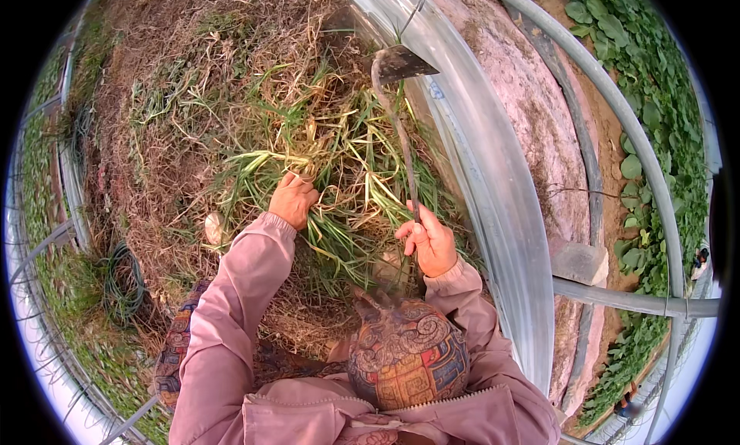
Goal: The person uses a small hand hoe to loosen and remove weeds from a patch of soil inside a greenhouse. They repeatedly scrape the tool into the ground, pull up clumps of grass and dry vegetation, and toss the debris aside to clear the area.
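Note:
My left hand (pixel 293 200) is closed on a clump of long grass (pixel 254 163) lying over the dry weeds, with its fingertips hidden in the blades. A hoe (pixel 395 121) with a curved shaft rises from my right hand (pixel 429 238). Its dark metal blade (pixel 406 63) is at the far end, beside clear plastic sheeting. My right thumb and palm are around the lower shaft, with some fingers loosely bent. Cut or pulled green leaves (pixel 341 237) lie between my two hands.
Clear plastic film (pixel 491 156) runs along the right, with metal pipes (pixel 642 127) and a concrete block (pixel 580 262) beyond it. Leafy plants (pixel 653 110) grow at the far right. A pale stone (pixel 214 228) lies left of my left hand; a coiled hose (pixel 124 283) is farther left.

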